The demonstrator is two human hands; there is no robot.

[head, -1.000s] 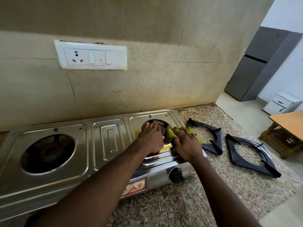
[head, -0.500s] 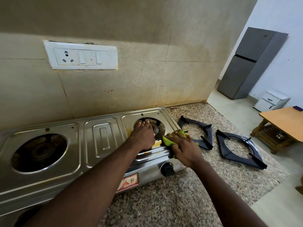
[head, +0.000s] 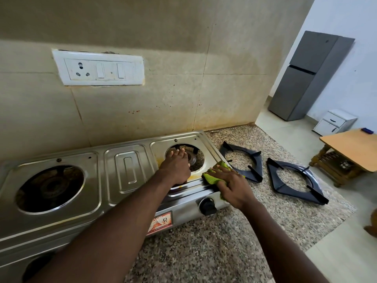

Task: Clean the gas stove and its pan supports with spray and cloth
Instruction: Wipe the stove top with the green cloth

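Observation:
A steel two-burner gas stove sits on a speckled granite counter against the tiled wall. My left hand rests flat on the rim of the right burner opening, fingers reaching into it, holding nothing. My right hand presses a green cloth onto the stove's front right corner, above the black knob. Yellow stains show near the left hand. Two black pan supports lie on the counter to the right of the stove. No spray bottle is in view.
The left burner is uncovered and dirty. A white switch and socket plate is on the wall above. Beyond the counter's right edge stand a wooden table, a grey fridge and a small white drawer unit.
My right hand with the cloth has slid from beside the right burner opening toward the stove's front right corner. The left hand has stayed on the burner rim. The camera shifted slightly.

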